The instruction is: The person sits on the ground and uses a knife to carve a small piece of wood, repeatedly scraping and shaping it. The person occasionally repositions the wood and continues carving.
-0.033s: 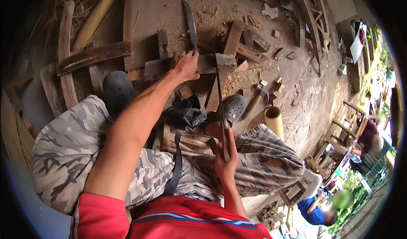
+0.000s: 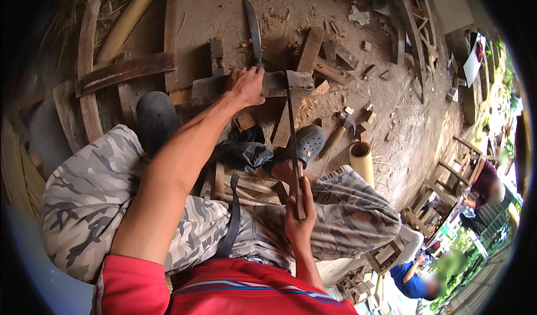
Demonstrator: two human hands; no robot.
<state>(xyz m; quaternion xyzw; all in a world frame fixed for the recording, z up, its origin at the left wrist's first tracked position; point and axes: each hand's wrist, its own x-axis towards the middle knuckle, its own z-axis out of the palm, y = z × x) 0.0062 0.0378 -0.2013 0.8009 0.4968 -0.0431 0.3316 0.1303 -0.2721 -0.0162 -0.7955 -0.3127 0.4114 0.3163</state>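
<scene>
My left hand (image 2: 246, 87) grips a short piece of wood (image 2: 210, 90) that lies crosswise on other timber, and its fingers bend over the far edge. In my right hand (image 2: 300, 225) is the wooden handle of a long, thin hand saw (image 2: 292, 125). The saw's narrow dark blade crosses the wood near its right end, seen almost edge-on; how deep it sits in the wood I cannot tell. Just beyond my left hand lies a machete (image 2: 254, 32) with a dark blade, its handle end partly hidden by my fingers.
A hammer (image 2: 342, 128) and an upright bamboo tube (image 2: 361, 155) are right of my sandalled foot (image 2: 309, 143). A black plastic bag (image 2: 244, 154) lies between my legs. Wooden frames (image 2: 126, 72) stand at the left, offcuts (image 2: 310, 49) lie ahead, and people (image 2: 411, 278) sit far right.
The saw and my right hand have shifted slightly, with the handle now more visible in the palm. My left hand stays on the wood.
</scene>
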